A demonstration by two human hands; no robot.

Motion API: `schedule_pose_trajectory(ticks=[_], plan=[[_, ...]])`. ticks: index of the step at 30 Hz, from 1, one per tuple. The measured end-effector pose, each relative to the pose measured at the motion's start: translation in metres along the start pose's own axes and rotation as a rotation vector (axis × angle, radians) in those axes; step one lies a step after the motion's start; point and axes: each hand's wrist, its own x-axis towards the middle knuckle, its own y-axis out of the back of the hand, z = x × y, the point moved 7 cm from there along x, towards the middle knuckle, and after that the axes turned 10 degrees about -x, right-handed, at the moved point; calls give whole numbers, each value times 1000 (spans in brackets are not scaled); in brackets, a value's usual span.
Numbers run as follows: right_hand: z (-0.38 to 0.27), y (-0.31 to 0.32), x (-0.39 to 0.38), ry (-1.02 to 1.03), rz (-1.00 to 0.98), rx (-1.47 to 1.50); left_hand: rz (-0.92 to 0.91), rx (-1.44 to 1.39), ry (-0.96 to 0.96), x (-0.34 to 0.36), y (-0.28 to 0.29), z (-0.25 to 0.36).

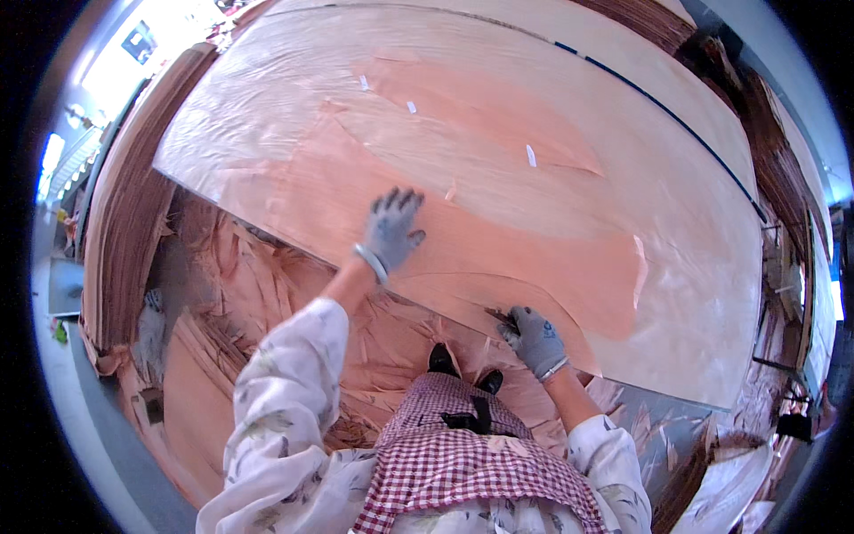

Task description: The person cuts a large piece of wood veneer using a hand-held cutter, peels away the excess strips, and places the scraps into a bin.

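A large pale sheet (685,356) covers the work surface in front of me. Thin orange-pink wood veneer pieces lie on it, with a broad veneer piece (551,258) along the near edge and another veneer piece (498,116) farther back. My left hand (391,230), in a grey glove, is spread with fingers apart over the near veneer. At the sheet's near edge, my right hand (534,343), also gloved, is closed around a small dark knife-like tool (495,314). A curved edge shows in the veneer beside that hand.
Thick stacks of brown veneer stand at the left (133,205) and far right. Torn veneer scraps (258,276) litter the floor below the near edge. A long dark strip (667,111) lies across the far right of the sheet. Small white slips (531,156) dot the surface.
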Motion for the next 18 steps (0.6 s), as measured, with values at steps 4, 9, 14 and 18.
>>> schedule_pose_trajectory(ticks=[4, 9, 14, 18], plan=[[9, -5, 7, -88, -8, -48, -329, 259, 10, 45, 0, -29], [9, -2, 9, -122, -21, -49, -501, 305, 24, 63, -9, -37], [9, -2, 8, -86, 60, -31, -243, 137, -113, 42, 21, -36], [14, -11, 9, -120, -26, -57, -42, 74, -113, 1, 89, -39]])
